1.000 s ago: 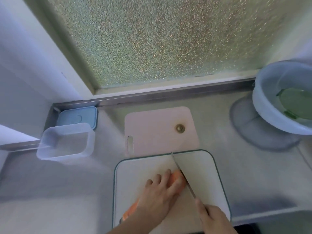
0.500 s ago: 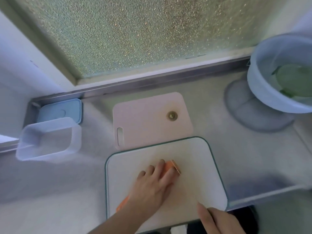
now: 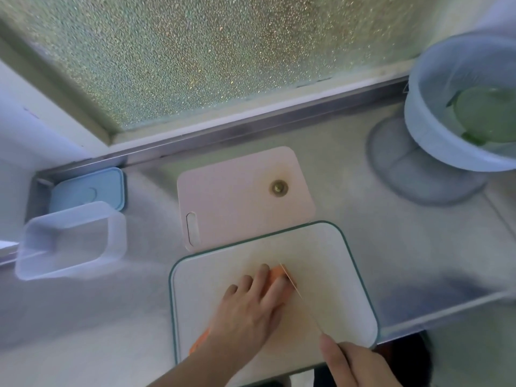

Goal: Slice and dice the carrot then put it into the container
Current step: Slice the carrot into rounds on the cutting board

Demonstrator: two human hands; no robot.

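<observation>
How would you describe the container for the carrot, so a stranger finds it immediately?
Start at the frosted window and go down to the counter's far-left corner. There sits a clear rectangular container, open on top, with nothing visible inside. Unlike the flat blue lid behind it, it has tall see-through walls.

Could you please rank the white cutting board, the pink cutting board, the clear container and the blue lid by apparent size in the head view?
1. White cutting board, though nearest the camera.
2. Pink cutting board, partly covered.
3. Clear container.
4. Blue lid, partly hidden, so unsure.
</observation>
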